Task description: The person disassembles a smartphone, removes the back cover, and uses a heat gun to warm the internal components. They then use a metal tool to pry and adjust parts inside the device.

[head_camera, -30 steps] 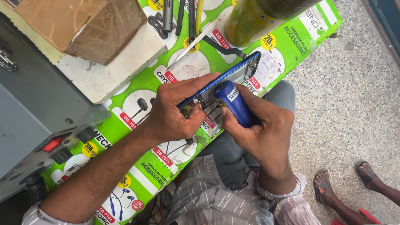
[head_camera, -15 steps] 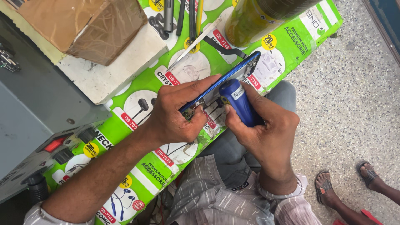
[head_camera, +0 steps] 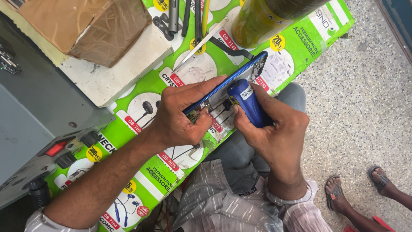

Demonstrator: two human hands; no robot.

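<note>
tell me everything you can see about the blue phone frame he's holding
The blue phone frame is thin, glossy and opened, its inside facing up, with a small circuit part exposed at its lower end. It lies slantwise above the green printed mat. The left hand grips it; the right hand presses a blue-handled screwdriver into it.

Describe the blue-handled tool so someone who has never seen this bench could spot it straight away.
Start at the long green printed mat that covers the bench. Near its middle, the left hand steadies a blue-framed phone on edge. The screwdriver is gripped in the right hand just beside it: its fat, glossy blue handle sets it apart from the thin dark tools at the far edge.
</note>
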